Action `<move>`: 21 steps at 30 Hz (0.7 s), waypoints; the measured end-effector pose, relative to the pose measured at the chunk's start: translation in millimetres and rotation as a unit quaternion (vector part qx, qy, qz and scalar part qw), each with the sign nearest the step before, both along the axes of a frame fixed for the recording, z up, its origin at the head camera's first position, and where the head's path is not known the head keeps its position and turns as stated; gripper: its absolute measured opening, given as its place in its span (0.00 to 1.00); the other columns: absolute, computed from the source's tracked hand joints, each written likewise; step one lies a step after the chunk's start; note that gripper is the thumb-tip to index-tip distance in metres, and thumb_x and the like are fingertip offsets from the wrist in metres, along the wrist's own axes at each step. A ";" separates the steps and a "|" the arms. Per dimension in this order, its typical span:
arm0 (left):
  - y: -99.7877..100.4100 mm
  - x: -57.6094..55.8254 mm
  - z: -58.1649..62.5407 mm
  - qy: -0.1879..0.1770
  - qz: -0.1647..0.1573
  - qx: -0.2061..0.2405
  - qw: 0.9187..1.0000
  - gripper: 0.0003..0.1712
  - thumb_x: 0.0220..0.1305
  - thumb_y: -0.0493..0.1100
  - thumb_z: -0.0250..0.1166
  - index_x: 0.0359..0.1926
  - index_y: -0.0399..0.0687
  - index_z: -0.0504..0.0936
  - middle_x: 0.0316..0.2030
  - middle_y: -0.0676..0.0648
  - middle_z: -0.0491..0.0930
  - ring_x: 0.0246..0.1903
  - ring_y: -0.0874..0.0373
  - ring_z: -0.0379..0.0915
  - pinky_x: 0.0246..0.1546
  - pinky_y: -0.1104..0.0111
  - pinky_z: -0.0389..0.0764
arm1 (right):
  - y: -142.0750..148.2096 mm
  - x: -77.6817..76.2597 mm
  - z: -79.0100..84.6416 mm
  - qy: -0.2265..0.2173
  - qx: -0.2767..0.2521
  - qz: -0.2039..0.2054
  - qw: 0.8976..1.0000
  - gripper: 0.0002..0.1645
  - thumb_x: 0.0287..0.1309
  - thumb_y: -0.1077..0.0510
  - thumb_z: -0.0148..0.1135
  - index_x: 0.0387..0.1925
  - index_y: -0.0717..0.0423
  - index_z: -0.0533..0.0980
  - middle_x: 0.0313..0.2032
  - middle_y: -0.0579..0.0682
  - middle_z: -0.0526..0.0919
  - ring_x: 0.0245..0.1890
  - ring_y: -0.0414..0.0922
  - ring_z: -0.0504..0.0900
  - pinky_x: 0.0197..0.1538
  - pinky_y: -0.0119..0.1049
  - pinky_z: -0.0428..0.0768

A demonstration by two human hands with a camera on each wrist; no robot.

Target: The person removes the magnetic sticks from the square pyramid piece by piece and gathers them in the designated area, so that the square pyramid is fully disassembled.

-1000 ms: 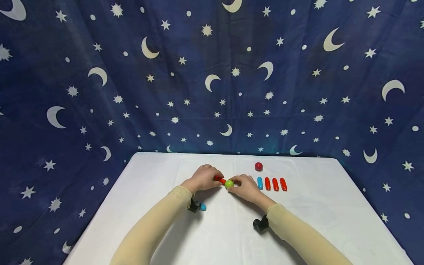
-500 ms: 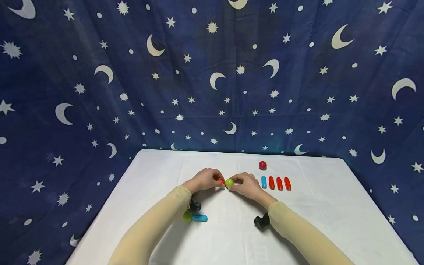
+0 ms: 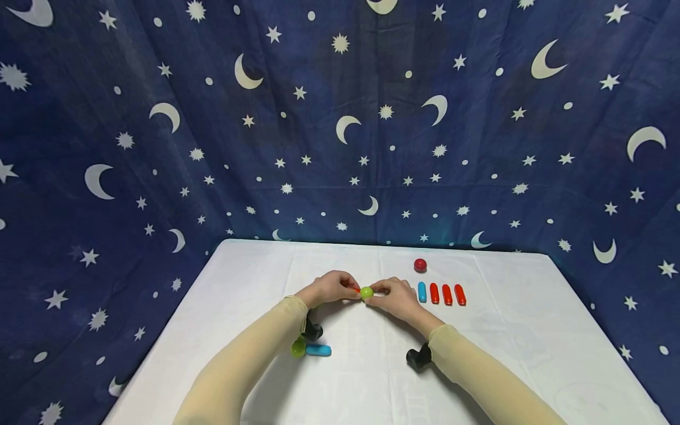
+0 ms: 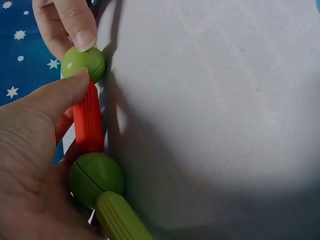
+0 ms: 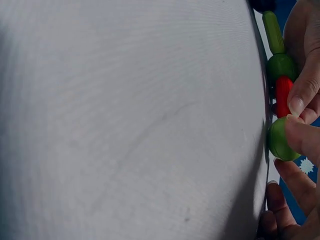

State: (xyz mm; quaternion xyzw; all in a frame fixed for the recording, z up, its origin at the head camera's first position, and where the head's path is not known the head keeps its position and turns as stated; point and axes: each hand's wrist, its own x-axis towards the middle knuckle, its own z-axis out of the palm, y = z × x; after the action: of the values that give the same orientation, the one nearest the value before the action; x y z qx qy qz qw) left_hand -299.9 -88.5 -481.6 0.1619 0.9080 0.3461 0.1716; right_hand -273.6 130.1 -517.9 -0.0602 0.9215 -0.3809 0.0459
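Observation:
My left hand [image 3: 334,287] grips a ridged red rod [image 4: 88,122] with its thumb along it. One end of the rod meets a lime-green ball [image 3: 366,293], which my right hand [image 3: 392,297] pinches between thumb and fingers. At the rod's other end sits a darker-looking green ball [image 4: 102,177], with a yellow-green rod [image 4: 122,217] joined to it. Much of this chain is hidden behind the left hand in the head view. Beside the left forearm show another green ball [image 3: 298,347], partly covered by the sleeve, and a blue rod [image 3: 319,350] touching it.
Right of the hands, a blue rod [image 3: 422,292] and several red rods [image 3: 447,294] lie in a row on the white table [image 3: 478,366]. A red ball [image 3: 420,265] sits behind them. A dark star-patterned cloth [image 3: 297,136] hangs behind the table.
Less of the red rod shows between the left fingers and the lime-green ball. The green ball and blue rod by the left forearm have come lower and more into view. The head view shifted slightly.

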 end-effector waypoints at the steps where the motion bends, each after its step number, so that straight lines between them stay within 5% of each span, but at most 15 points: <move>1: 0.3 -0.2 -0.2 0.000 0.000 -0.003 1.000 0.09 0.63 0.54 0.74 0.39 0.58 0.87 0.34 0.60 0.82 0.37 0.61 0.73 0.66 0.40 0.54 | 0.1 -0.3 -0.5 -0.003 -0.002 -0.002 1.000 0.23 0.51 0.41 0.79 0.47 0.44 0.87 0.48 0.44 0.83 0.53 0.48 0.71 0.58 0.53 0.67; 13: 0.7 1.6 1.4 -0.019 0.005 0.022 1.000 0.08 0.62 0.51 0.74 0.39 0.55 0.88 0.34 0.58 0.83 0.37 0.59 0.73 0.67 0.37 0.47 | 0.7 -1.5 -3.6 -0.019 -0.013 -0.010 1.000 0.24 0.50 0.39 0.79 0.46 0.44 0.87 0.48 0.45 0.82 0.53 0.49 0.70 0.58 0.54 0.67; 21: 0.2 1.1 -0.6 -0.021 0.010 0.024 0.999 0.09 0.61 0.51 0.75 0.38 0.55 0.88 0.34 0.58 0.83 0.37 0.59 0.73 0.65 0.40 0.52 | 1.4 -0.8 -3.3 -0.018 -0.013 -0.008 1.000 0.24 0.49 0.39 0.80 0.46 0.43 0.87 0.49 0.45 0.82 0.53 0.48 0.70 0.57 0.53 0.68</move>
State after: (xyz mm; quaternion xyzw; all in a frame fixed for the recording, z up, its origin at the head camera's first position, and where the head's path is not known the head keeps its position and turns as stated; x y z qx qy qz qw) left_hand -298.8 -88.3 -482.2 0.1500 0.8971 0.3732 0.1829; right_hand -274.3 131.4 -521.2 -0.0466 0.9160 -0.3941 0.0592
